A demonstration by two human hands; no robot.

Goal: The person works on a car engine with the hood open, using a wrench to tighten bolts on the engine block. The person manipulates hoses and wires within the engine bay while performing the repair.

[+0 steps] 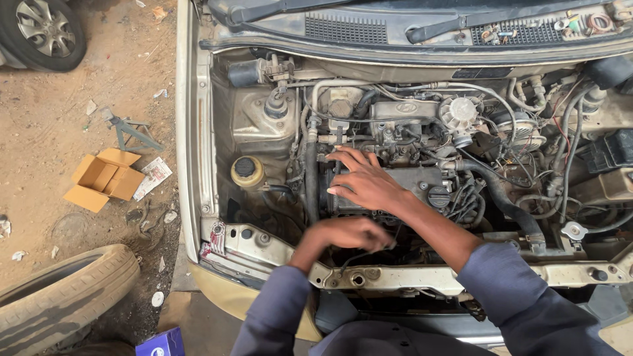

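Right hand (pixel 364 184): fingers spread, flat, palm down on dark engine top cover (pixel 395 181); clamped on nothing. Fingertips point left, toward black hose (pixel 311 175) just beside cover's left end.

Left hand (pixel 349 234): blurred, low in front of cover, above front crossmember (pixel 395 277); whether fingers closed or holding anything, cannot tell.

Cover's long axis runs left-right; right hand touching it, nearer. Yellow-necked reservoir (pixel 247 171) left of cover. Cardboard box (pixel 105 178) and tyre (pixel 62 293) well left, on dirt.

Dk blue sleeves (pixel 521 290), orange cardboard box (pixel 104 179), yellow reservoir (pixel 247 173) w/ black cap, grey engine (pixel 422 181), tan dirt ground (pixel 46 132).
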